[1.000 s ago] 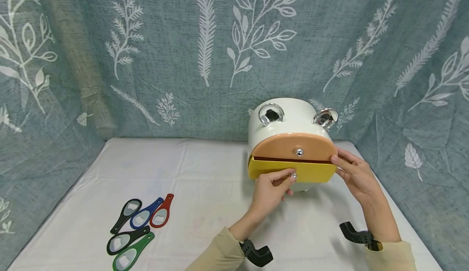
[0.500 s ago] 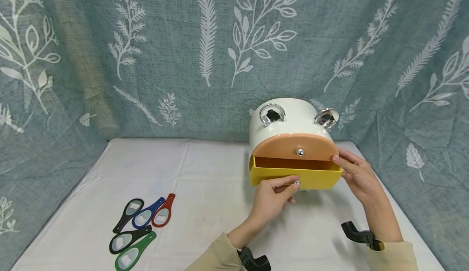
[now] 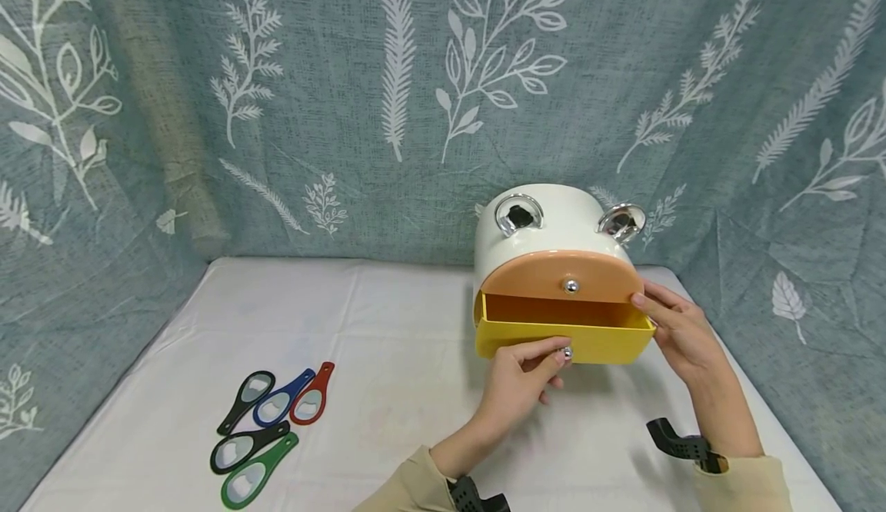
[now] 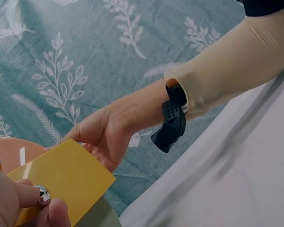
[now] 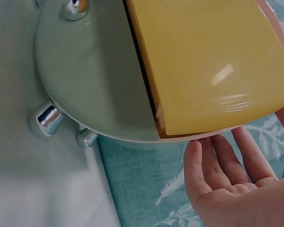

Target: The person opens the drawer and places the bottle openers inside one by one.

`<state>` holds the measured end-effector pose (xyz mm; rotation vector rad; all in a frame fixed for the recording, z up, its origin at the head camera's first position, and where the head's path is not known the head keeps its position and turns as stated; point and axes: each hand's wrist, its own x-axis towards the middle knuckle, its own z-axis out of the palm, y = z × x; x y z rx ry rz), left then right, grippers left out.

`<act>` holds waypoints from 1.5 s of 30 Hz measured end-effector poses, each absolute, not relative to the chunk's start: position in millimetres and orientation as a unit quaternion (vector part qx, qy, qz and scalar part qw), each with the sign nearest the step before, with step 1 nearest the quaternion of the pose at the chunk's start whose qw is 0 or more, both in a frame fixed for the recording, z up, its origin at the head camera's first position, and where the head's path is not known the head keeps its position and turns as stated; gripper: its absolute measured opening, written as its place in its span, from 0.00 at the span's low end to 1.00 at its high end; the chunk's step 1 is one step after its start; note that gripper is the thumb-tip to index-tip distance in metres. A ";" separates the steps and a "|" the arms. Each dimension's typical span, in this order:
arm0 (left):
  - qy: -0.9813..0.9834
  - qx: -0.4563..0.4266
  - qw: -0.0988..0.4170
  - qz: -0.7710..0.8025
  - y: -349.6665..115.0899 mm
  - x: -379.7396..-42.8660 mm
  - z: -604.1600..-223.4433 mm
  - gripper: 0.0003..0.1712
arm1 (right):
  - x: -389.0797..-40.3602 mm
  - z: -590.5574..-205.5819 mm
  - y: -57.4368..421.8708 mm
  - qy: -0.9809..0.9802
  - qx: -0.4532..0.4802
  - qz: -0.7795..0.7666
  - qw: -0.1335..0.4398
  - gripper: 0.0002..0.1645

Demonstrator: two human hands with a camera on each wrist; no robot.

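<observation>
A small white drawer cabinet (image 3: pixel 557 220) with two silver eye-shaped pieces on top stands at the back right. My left hand (image 3: pixel 514 389) pinches the silver knob (image 3: pixel 567 353) of its yellow drawer (image 3: pixel 616 343), which is pulled partway out; the part of its inside that shows holds nothing. Above it, the orange drawer (image 3: pixel 526 275) is closed. My right hand (image 3: pixel 684 334) lies against the cabinet's right side, thumb by the orange front's edge. In the right wrist view, its fingers (image 5: pixel 194 165) stretch along the cabinet's side. Below, a pale green drawer (image 5: pixel 90 85) is closed.
At the left of the white-covered table (image 3: pixel 388 450) lie several bottle openers: a red one (image 3: pixel 318 382), a blue one (image 3: pixel 298 382), a green one (image 3: pixel 280 449) and two black ones. A leaf-patterned curtain (image 3: pixel 332 112) hangs close behind the cabinet.
The yellow drawer has slid out toward me from barely ajar, my left hand moving slightly down and right with its knob. My right hand has stayed at the cabinet's side.
</observation>
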<state>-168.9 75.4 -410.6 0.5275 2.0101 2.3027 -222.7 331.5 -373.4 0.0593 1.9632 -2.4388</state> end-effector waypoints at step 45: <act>0.616 0.274 0.150 0.723 49.1 -148.4 -414.5 0.24 | -224.0 -374.1 332.9 0.632 0.031 -0.774 0.012 0.18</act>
